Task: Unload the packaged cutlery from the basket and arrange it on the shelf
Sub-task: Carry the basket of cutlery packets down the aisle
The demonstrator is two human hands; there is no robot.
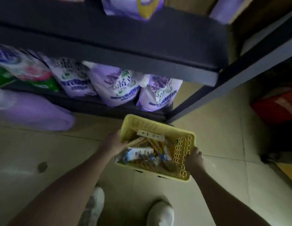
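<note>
Since the yellow basket (160, 128) is carried two-handed, left hand (115, 142) and right hand (195, 158) each clamp opposite rims, keeping packets (138, 153) level before the shelf (142, 62).

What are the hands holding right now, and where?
Both hold the yellow basket: left hand grips its left rim, right hand its right rim. The packets lie inside, ungrasped.
</note>
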